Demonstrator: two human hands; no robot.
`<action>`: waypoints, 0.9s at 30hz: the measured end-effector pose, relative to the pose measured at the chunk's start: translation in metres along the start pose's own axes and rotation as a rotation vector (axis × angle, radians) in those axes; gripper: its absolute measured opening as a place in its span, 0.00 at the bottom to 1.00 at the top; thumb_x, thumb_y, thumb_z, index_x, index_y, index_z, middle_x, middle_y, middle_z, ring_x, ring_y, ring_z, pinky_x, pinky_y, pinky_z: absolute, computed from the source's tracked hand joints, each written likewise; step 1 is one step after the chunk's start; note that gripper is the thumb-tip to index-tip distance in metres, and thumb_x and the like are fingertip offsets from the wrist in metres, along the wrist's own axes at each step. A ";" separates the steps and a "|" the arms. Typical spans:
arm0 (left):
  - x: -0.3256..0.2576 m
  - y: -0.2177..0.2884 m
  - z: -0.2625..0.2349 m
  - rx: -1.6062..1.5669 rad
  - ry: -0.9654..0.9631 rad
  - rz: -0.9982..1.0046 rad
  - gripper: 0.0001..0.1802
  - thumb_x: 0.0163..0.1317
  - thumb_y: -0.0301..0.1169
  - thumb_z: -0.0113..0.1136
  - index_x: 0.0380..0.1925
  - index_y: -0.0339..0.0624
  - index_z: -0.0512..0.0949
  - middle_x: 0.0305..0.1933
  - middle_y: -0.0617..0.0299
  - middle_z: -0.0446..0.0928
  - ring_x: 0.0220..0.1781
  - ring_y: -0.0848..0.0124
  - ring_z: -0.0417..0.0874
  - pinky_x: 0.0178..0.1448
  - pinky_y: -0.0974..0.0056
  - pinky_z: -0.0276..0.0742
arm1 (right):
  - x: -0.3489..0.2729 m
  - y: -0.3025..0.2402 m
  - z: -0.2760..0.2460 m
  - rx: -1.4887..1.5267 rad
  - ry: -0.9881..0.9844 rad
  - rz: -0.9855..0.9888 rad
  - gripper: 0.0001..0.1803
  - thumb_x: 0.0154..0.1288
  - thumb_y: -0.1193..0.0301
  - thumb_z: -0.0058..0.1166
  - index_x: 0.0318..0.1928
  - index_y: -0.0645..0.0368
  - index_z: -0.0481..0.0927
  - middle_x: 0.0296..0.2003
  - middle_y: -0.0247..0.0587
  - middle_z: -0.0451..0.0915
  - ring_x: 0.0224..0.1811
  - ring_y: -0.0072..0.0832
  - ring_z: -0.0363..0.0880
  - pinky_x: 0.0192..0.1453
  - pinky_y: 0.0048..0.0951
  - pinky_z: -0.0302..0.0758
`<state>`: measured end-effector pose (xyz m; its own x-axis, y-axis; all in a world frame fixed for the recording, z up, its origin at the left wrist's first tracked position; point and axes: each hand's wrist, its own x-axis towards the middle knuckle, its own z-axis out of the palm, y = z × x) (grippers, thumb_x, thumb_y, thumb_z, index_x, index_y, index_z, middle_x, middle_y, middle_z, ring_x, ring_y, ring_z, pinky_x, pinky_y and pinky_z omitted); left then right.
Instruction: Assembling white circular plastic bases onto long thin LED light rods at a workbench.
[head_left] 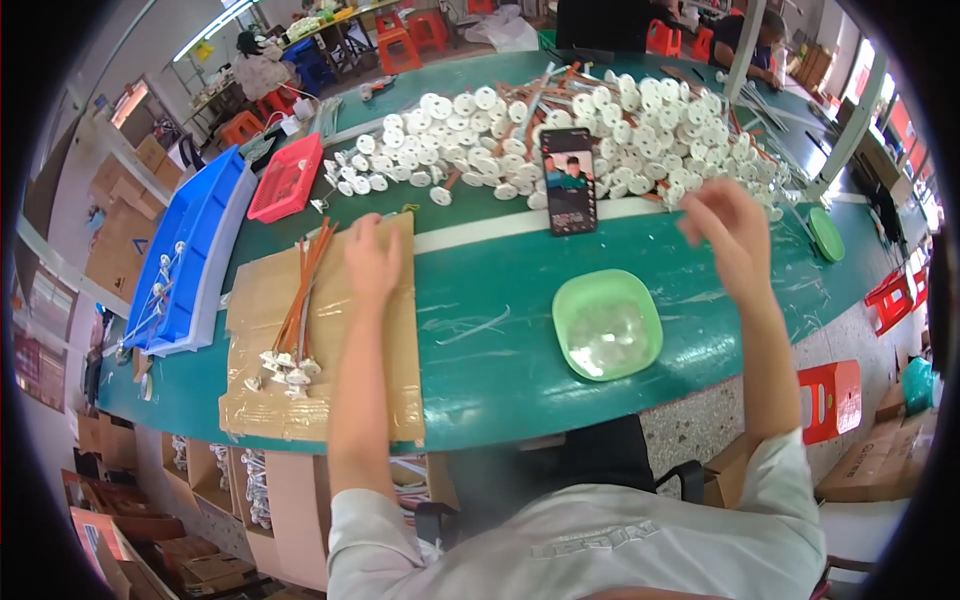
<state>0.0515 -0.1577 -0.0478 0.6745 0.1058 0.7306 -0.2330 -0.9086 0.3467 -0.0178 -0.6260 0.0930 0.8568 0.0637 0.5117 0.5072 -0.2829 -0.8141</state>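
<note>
White sockets with orange leads, heaped across the far tabletop, lie just beyond our right hand, whose blurred fingers we cannot tell apart or together. Our left hand rests flat on cardboard, right of a bundled set.

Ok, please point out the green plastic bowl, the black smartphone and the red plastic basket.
green plastic bowl [640,300]: head view, on its far rim.
black smartphone [569,181]: head view, middle of its screen.
red plastic basket [285,178]: head view, on its mesh floor.
</note>
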 end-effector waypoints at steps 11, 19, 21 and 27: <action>-0.015 -0.005 0.006 -0.172 -0.033 -0.072 0.07 0.60 0.27 0.65 0.34 0.36 0.79 0.35 0.49 0.81 0.40 0.49 0.81 0.46 0.50 0.77 | 0.384 0.078 0.283 -1.140 -0.255 -0.059 0.25 0.61 0.47 0.56 0.35 0.58 0.90 0.31 0.47 0.89 0.38 0.38 0.90 0.51 0.35 0.82; -0.019 0.002 0.000 -0.197 -0.124 -0.042 0.06 0.61 0.28 0.64 0.29 0.38 0.78 0.30 0.52 0.79 0.35 0.50 0.79 0.41 0.51 0.77 | 0.463 0.226 0.378 -0.855 -0.951 0.416 0.39 0.67 0.36 0.48 0.64 0.52 0.78 0.60 0.44 0.79 0.60 0.35 0.78 0.65 0.41 0.72; -0.022 0.003 -0.004 -0.195 -0.166 -0.058 0.06 0.61 0.28 0.64 0.28 0.38 0.79 0.29 0.52 0.79 0.35 0.50 0.79 0.41 0.51 0.77 | 0.473 0.259 0.401 -0.777 -0.992 0.534 0.40 0.68 0.34 0.47 0.66 0.50 0.76 0.61 0.40 0.78 0.60 0.34 0.77 0.64 0.42 0.72; -0.023 0.006 -0.006 -0.186 -0.172 -0.031 0.07 0.59 0.30 0.64 0.25 0.39 0.80 0.31 0.54 0.80 0.39 0.52 0.80 0.45 0.49 0.75 | 0.469 0.289 0.454 -0.508 -1.144 0.592 0.35 0.69 0.38 0.53 0.65 0.47 0.77 0.60 0.31 0.80 0.57 0.28 0.77 0.60 0.38 0.74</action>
<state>0.0304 -0.1630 -0.0590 0.7892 0.0475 0.6124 -0.3244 -0.8144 0.4812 0.5726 -0.2430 -0.0271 0.6546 0.4847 -0.5802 0.1676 -0.8414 -0.5138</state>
